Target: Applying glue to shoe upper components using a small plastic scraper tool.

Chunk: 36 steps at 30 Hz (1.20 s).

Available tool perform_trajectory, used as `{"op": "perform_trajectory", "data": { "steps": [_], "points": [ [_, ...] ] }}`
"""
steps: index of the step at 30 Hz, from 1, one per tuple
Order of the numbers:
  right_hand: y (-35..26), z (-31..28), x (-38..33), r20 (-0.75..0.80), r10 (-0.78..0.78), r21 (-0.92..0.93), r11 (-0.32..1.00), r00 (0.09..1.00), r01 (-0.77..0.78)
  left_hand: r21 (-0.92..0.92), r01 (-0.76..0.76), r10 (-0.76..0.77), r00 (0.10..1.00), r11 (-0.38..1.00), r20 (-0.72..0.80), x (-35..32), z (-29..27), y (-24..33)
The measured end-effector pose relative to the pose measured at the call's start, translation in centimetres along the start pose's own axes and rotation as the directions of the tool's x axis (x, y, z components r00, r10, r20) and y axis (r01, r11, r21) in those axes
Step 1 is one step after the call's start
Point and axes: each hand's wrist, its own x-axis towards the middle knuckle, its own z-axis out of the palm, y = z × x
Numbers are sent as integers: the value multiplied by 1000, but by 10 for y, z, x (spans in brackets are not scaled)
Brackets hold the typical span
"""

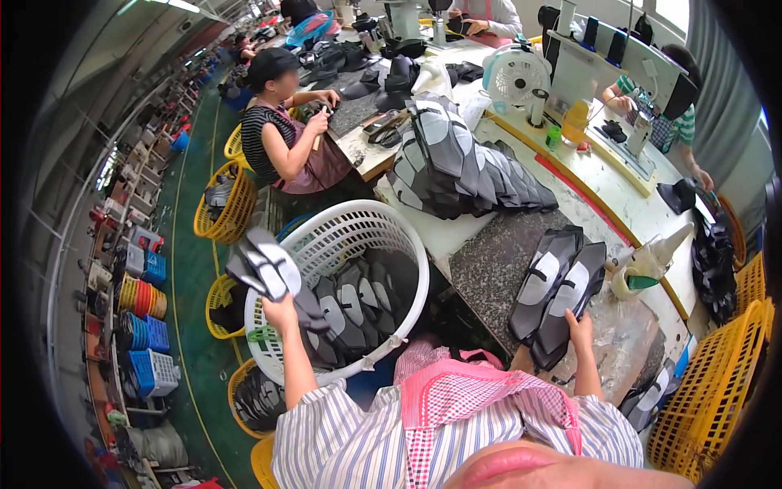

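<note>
My left hand (281, 312) grips a small bunch of grey, black and white shoe uppers (267, 265), slightly blurred, above the left rim of a white plastic basket (417, 253). Inside that basket lie several similar uppers (350, 306). On the right, my right hand (579, 330) has its fingers at the edge of a stack of dark grey shoe uppers (568, 297) with white patches. Its fingertips are partly hidden by the pieces. A second stack (544, 273) lies right beside it on the speckled board (497, 253).
A large pile of uppers (464, 163) stands farther back on the table. At the right are a pot of glue with a green piece (639, 279) and yellow baskets (709, 391). A white fan (517, 77) and a sewing machine (639, 138) stand beyond. A co-worker (285, 122) sits at the far left.
</note>
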Motion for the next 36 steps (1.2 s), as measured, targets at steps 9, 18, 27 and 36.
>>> {"op": "perform_trajectory", "data": {
  "steps": [9, 18, 27, 36],
  "points": [
    [-8, -21, 4, -124, -87, 212, 971, 988, 112, -762, 51, 365, 856, 646, 367, -117, 5, 179],
    [-127, -10, -58, 127, -510, 768, 593, 851, 241, -687, 393, 709, 116, 611, 696, -264, 47, 229],
    [-168, -116, -24, -314, -382, 730, 488, 869, 479, -665, 632, 769, 167, 397, 617, -218, 95, 309],
    [-92, -25, -33, -168, -47, 665, 732, 985, 148, -242, 590, 496, -314, 770, 810, -297, 185, 236]
  ]
}}
